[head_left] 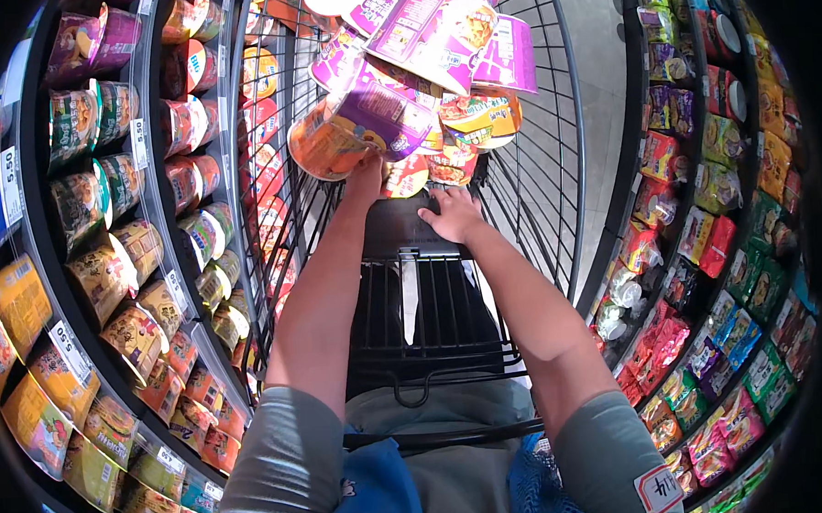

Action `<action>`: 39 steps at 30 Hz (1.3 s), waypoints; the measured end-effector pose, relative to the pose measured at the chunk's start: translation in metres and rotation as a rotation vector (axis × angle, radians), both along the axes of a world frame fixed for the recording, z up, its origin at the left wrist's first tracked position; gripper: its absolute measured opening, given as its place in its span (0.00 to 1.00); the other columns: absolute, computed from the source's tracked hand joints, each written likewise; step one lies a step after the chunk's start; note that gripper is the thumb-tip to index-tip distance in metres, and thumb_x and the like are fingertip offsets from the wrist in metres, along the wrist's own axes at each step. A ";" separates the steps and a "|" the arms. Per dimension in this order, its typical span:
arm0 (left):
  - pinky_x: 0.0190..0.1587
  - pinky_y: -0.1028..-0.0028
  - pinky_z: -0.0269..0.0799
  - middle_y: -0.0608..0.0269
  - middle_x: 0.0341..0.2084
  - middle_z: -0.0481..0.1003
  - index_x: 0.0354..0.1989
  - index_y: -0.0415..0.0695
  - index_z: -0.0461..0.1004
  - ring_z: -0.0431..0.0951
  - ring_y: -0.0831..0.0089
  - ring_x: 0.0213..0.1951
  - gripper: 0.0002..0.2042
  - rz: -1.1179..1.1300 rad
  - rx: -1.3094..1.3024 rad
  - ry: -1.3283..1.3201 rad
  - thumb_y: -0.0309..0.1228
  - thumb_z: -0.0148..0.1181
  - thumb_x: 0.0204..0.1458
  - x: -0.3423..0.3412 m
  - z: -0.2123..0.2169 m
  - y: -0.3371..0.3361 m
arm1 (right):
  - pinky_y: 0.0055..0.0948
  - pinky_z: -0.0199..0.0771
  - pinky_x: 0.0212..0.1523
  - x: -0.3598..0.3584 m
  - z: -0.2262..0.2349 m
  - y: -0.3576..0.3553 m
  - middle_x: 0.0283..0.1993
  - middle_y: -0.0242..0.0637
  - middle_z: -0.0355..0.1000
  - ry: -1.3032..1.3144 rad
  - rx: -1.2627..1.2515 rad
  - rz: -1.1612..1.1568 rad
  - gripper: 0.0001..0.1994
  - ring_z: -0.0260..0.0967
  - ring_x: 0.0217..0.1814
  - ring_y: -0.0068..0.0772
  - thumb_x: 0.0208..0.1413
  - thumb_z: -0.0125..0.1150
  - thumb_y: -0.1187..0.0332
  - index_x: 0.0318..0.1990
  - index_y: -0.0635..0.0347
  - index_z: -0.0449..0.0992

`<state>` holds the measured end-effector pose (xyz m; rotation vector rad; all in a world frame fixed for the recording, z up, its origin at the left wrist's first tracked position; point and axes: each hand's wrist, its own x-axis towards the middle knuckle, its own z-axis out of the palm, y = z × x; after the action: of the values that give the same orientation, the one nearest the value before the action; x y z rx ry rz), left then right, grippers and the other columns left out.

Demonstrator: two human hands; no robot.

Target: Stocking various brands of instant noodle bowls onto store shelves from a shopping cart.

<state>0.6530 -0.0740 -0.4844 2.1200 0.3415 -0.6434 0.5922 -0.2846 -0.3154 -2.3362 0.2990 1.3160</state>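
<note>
A heap of instant noodle cups fills the far part of a black wire shopping cart (578, 130). My left hand (367, 169) reaches in against an orange noodle cup (317, 150) lying on its side and a purple noodle cup (384, 111). Those cups hide its fingers, so a hold cannot be made out. My right hand (455, 213) lies open on a black plastic panel (396, 234) of the cart, fingers pointing at the cups. Just past its fingertips is a red noodle cup (452, 166); a yellow noodle cup (478, 121) rests above that one.
Shelves of noodle cups (73, 120) with price tags (10, 187) rise close along the cart's left side. To the right, another rack holds bagged noodles (659, 154). The cart's handle bar (465, 434) crosses in front of my body. Grey floor (598, 28) shows right of the cart.
</note>
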 end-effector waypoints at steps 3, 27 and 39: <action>0.58 0.52 0.67 0.36 0.54 0.73 0.55 0.35 0.67 0.70 0.41 0.59 0.29 -0.214 0.012 -0.013 0.52 0.48 0.60 0.006 0.060 -0.038 | 0.56 0.47 0.72 -0.009 -0.006 -0.020 0.70 0.41 0.59 -0.029 -0.034 -0.049 0.33 0.49 0.75 0.45 0.58 0.54 0.41 0.67 0.47 0.67; 0.48 0.56 0.73 0.52 0.32 0.81 0.41 0.42 0.80 0.80 0.52 0.39 0.19 -0.836 0.336 -0.268 0.47 0.58 0.58 0.026 0.280 -0.010 | 0.59 0.57 0.66 0.022 0.120 -0.022 0.53 0.49 0.68 -0.502 -0.051 0.104 0.21 0.69 0.59 0.50 0.59 0.57 0.52 0.51 0.58 0.74; 0.54 0.56 0.71 0.48 0.42 0.78 0.52 0.40 0.75 0.77 0.49 0.47 0.21 -0.889 0.150 -0.170 0.40 0.62 0.54 0.011 0.320 0.020 | 0.43 0.76 0.54 0.112 0.075 0.011 0.49 0.48 0.79 -0.122 0.182 0.622 0.17 0.77 0.52 0.48 0.58 0.58 0.58 0.48 0.59 0.79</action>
<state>0.6636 -0.0541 -0.1647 2.4096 -0.7137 -0.9325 0.7044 -0.2732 -0.2407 -2.4236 -0.6085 1.3723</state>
